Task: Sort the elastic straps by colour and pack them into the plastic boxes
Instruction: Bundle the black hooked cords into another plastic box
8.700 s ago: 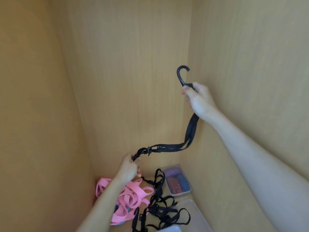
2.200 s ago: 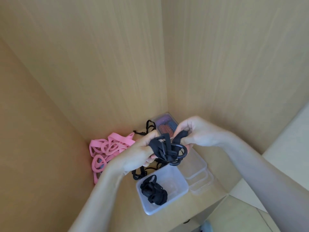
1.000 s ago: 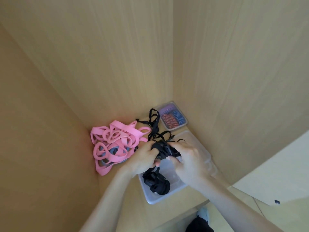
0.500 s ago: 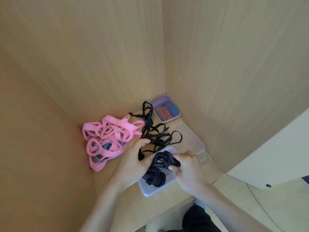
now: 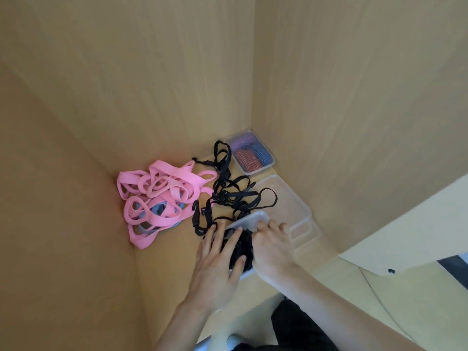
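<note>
A clear plastic box point(image 5: 253, 219) stands at the front of the wooden shelf with a bundle of black straps point(image 5: 240, 249) in it. My left hand point(image 5: 217, 254) lies over the box's left side, fingers straight, pressing down on the bundle. My right hand point(image 5: 272, 247) reaches into the box from the right, its fingers curled around the bundled black strap. A loose tangle of black straps point(image 5: 233, 196) with a hook point(image 5: 196, 219) lies just behind the box. Pink straps point(image 5: 157, 196) are heaped at the left wall over some grey-blue ones.
A closed clear box point(image 5: 253, 155) holding red, blue and purple straps sits in the back right corner. Empty clear boxes point(image 5: 291, 206) are stacked to the right of the one I work in. Wooden walls close in the left, back and right.
The rolled black strap went from in front of me down into the clear box. My left hand flattened onto the bundle, and my right hand pushed in beside it.
</note>
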`<control>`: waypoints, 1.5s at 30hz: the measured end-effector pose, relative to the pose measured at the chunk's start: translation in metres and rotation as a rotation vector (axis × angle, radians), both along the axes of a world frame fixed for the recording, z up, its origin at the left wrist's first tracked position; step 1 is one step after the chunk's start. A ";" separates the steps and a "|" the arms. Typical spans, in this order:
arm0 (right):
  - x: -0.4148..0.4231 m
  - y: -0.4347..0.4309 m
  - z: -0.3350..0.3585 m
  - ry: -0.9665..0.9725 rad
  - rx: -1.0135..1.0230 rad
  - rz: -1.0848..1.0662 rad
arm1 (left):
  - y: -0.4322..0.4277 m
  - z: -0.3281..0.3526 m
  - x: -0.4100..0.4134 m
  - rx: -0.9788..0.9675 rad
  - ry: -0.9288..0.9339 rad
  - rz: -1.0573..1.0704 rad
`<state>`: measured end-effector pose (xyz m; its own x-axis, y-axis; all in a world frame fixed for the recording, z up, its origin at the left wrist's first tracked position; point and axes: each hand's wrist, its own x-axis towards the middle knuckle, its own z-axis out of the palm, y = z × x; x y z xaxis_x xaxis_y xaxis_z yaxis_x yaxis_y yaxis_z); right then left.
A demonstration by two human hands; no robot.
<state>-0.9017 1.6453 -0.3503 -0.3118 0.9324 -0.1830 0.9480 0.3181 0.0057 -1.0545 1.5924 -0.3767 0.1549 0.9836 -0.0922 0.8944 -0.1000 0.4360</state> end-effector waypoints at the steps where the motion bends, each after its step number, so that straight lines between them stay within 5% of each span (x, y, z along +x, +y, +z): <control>1: 0.000 0.003 0.002 -0.025 -0.018 0.029 | 0.000 -0.001 0.000 -0.002 0.042 -0.011; 6: 0.009 0.011 0.008 -0.038 -0.149 0.190 | 0.001 -0.003 0.003 -0.024 0.182 -0.050; 12: 0.034 0.019 0.023 0.404 -0.281 0.015 | 0.001 -0.001 0.006 -0.002 0.196 -0.026; 23: 0.077 0.001 0.004 0.742 0.003 -0.209 | 0.008 0.005 0.029 0.063 0.073 -0.190; 30: 0.098 0.022 -0.018 0.538 -0.067 -0.271 | 0.012 0.003 0.031 0.038 0.180 -0.242; 45: 0.087 0.044 -0.025 0.465 -0.150 -0.233 | 0.005 0.006 0.022 0.031 0.188 -0.233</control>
